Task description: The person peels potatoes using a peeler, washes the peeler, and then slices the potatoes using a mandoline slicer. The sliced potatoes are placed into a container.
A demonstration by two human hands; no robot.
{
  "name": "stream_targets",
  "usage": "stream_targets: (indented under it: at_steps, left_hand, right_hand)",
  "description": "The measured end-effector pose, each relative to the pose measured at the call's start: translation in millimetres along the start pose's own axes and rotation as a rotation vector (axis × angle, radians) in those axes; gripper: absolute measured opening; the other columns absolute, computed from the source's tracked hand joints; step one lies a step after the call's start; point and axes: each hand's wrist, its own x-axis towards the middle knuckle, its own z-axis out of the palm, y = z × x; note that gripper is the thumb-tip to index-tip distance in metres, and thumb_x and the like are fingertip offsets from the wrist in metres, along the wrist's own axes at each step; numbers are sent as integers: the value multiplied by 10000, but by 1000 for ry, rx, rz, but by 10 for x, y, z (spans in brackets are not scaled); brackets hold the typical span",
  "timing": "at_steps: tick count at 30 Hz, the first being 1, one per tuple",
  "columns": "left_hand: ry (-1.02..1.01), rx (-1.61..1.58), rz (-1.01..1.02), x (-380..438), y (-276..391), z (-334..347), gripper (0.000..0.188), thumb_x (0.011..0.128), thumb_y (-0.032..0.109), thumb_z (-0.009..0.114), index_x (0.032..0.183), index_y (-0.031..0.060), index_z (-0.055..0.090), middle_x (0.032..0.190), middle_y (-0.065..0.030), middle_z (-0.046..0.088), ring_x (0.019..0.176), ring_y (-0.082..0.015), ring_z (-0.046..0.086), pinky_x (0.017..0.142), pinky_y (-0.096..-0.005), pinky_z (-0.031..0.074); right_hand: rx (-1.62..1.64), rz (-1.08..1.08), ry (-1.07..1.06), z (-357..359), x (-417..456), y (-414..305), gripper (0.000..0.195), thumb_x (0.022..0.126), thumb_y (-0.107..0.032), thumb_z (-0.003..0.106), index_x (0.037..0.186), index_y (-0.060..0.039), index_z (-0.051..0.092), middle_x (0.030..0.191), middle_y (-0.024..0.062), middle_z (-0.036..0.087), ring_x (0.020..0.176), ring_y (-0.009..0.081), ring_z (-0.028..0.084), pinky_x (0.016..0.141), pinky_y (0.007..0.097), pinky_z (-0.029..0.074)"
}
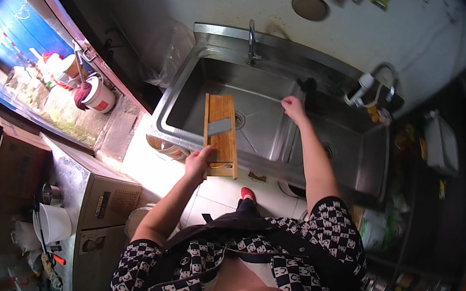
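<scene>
My left hand grips the near end of a wooden mandoline slicer with a grey metal blade plate. The slicer is held over the left basin's front rim, its far end above the basin. My right hand is over the divider of the double stainless steel sink, its fingers curled in; whether something small is between them I cannot tell. A steel faucet stands behind the left basin. Behind the right basin is a second, curved faucet with a white fitting. A dark cloth-like thing lies at the back of the divider.
A metal cabinet with a white container stands at the left. A bucket is under the sink's left front corner. Through the doorway, a white bucket holds a mop. A round strainer hangs on the wall. Shelves line the right.
</scene>
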Motion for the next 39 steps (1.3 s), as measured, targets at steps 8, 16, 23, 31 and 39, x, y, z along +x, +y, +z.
stream_targets:
  at_steps: [8,16,23,31,39]
  left_hand:
    - [100,-48,-125,804,232,695,310,808,301,657,817,2,577,731,-44,570,626,-118,525,555,-268,451]
    - [116,-14,-124,1390,328,992,283,805,286,666,756,25,568,643,9,515,565,-74,458,513,-234,402]
    - [106,-61,-123,1561,310,1273,277,799,283,677,715,50,552,611,12,505,530,-75,440,484,-238,387]
    - [104,1,-75,1540,124,1309,286,802,283,677,703,51,542,590,12,501,484,-80,438,449,-236,377]
    - [172,-128,-81,1645,29,1101,306,817,316,656,721,44,554,624,-14,554,501,-96,474,454,-240,389]
  right_hand:
    - [-199,-275,29,1158,2138,-370,515,794,-268,596,1227,-21,467,1204,219,513,1113,350,500,927,378,405]
    - [-77,-240,-141,1300,2283,-460,318,824,-311,549,1004,-64,639,922,173,636,894,323,607,781,362,470]
    - [-168,-433,-208,1120,1639,-626,345,861,-362,482,1052,-102,603,1051,136,592,971,318,552,794,379,452]
    - [-591,-472,-173,1568,1091,-835,626,877,-486,362,1340,-65,335,1411,162,287,1313,354,229,1068,485,146]
    - [-346,-863,-500,1172,89,-701,447,847,-313,503,1218,-66,484,1332,119,415,1262,315,350,1042,501,234]
